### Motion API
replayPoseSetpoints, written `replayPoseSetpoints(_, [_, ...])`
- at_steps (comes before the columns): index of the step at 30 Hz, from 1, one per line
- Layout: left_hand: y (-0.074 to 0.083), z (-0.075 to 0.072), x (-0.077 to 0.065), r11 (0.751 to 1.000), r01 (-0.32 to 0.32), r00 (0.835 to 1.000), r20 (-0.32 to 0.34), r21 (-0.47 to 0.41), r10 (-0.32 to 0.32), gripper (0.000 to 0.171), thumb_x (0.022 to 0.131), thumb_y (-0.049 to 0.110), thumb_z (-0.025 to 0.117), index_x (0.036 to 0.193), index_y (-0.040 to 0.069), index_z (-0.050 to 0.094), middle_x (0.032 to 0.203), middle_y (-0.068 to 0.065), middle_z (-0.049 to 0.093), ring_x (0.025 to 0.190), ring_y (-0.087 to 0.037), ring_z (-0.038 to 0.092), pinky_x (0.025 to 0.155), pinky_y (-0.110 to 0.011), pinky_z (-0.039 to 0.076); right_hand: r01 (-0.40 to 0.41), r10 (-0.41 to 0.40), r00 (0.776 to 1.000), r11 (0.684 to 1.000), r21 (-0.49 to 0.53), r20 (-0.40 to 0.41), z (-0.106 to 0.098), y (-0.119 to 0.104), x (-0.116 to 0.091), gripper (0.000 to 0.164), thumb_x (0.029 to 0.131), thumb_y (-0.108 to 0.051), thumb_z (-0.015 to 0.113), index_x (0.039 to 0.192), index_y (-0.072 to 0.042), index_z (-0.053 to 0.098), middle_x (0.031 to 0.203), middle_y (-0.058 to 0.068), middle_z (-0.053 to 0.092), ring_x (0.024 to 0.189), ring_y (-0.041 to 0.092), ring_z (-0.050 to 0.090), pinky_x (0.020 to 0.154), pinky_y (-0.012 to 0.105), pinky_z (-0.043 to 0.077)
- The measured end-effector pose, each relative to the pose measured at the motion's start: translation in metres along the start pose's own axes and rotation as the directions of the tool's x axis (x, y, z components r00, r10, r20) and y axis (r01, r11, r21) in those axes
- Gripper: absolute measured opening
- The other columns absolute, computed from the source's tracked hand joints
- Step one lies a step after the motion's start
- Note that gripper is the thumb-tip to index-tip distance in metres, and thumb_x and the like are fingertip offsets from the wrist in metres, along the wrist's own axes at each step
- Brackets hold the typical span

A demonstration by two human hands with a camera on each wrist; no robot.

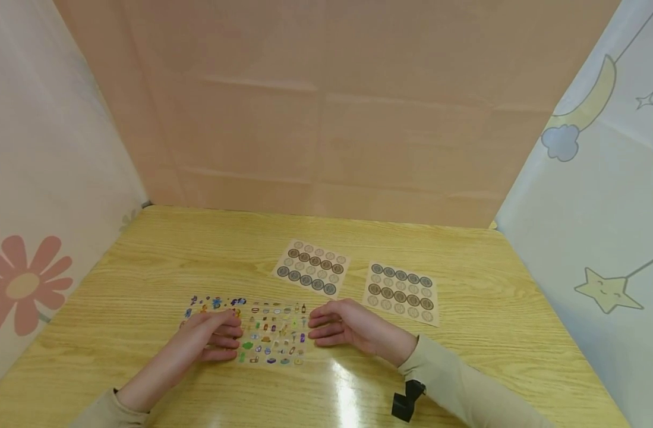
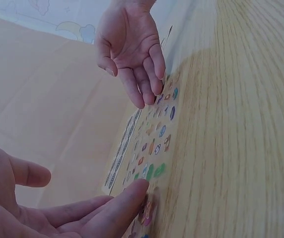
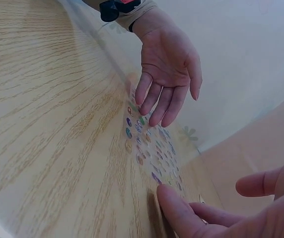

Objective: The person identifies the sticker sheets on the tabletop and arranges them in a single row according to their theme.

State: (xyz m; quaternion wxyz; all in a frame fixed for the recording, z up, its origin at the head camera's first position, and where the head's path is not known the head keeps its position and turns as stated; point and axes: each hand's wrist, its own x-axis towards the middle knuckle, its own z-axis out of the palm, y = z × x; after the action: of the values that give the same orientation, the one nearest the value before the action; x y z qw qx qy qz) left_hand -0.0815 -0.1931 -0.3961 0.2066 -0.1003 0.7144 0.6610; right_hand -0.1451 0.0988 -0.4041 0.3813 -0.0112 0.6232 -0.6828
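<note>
A clear sticker sheet point(image 1: 275, 334) printed with rows of small coloured pictures lies flat on the wooden table between the two hands. My left hand point(image 1: 211, 337) is at its left side, palm turned inward and fingers loosely extended, gripping nothing. Beneath and beyond that hand shows a second patch of stickers point(image 1: 217, 302) in blue, purple and orange, partly hidden by the hand. At the right edge of the sheet is my right hand point(image 1: 353, 328), its fingers relaxed and its fingertips close to the printed pictures. Both palms face each other in the wrist views, with nothing held.
Two pale sheets with rows of round dark emblems lie farther back: one sheet point(image 1: 311, 267) behind the sticker sheet, the other sheet point(image 1: 401, 293) beyond the right hand. A black strap piece point(image 1: 408, 401) hangs at the right sleeve. Fabric walls point(image 1: 326, 119) enclose the table point(image 1: 465, 368).
</note>
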Motion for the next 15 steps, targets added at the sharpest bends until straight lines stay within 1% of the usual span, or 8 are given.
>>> replayPoseSetpoints(7, [0.0005, 0.0005, -0.0006, 1.000, 0.006, 1.000, -0.007, 0.002, -0.006, 0.053, 0.101, 0.029, 0.046, 0.124, -0.018, 0.047, 0.109, -0.020, 0.062, 0.095, -0.031, 0.064, 0.080, -0.041, 0.057, 0.004, -0.004, 1.000, 1.000, 0.011, 0.010, -0.0008, 0.0004, -0.0020, 0.039, 0.095, -0.015, 0.049, 0.119, 0.016, 0.052, 0.112, 0.027, 0.062, 0.098, 0.035, 0.065, 0.088, 0.045, 0.053])
replayPoseSetpoints(15, [-0.0006, -0.0005, 0.0001, 1.000, -0.007, 1.000, 0.017, -0.014, 0.007, 0.055, 0.101, 0.032, 0.047, 0.124, -0.018, 0.046, 0.109, -0.021, 0.062, 0.095, -0.031, 0.064, 0.081, -0.041, 0.056, 0.002, -0.002, 1.000, 1.000, 0.014, 0.027, 0.0005, 0.0019, -0.0048, 0.041, 0.095, -0.016, 0.048, 0.119, 0.017, 0.052, 0.111, 0.029, 0.062, 0.099, 0.036, 0.064, 0.088, 0.044, 0.053])
